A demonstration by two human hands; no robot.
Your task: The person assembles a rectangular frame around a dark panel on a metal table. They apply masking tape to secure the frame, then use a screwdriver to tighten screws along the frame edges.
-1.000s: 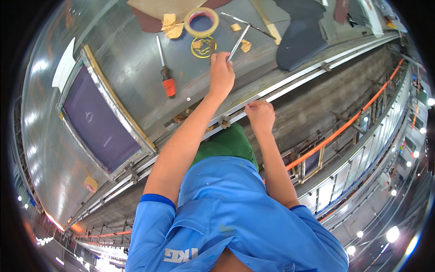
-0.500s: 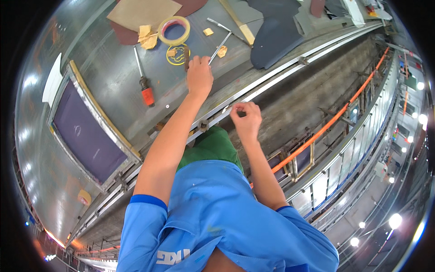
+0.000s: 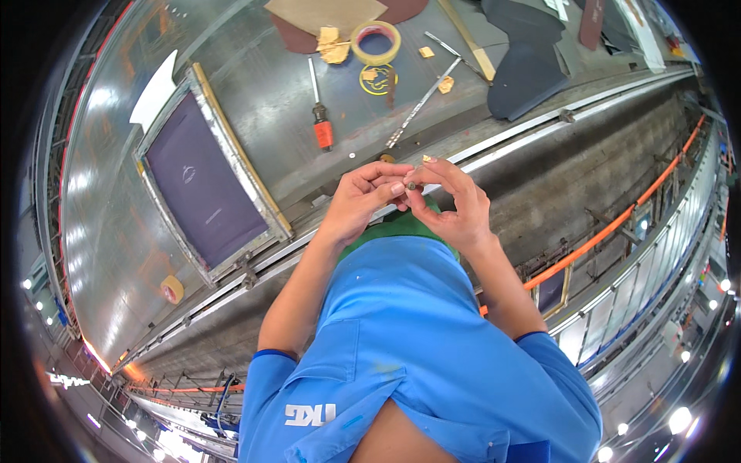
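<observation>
Both hands' grip pinches a small screw between fingertips.

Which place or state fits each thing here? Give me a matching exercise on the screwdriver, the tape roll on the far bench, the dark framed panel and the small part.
Things:
1. screwdriver
2. tape roll
3. framed panel
4. small part

Places or states:
A. pinched between the fingertips of left hand and right hand
B. lying flat, orange handle
C. left of the hands, dark face
D. yellowish ring near the top edge

Pairs: 1-B, 2-D, 3-C, 4-A
</observation>
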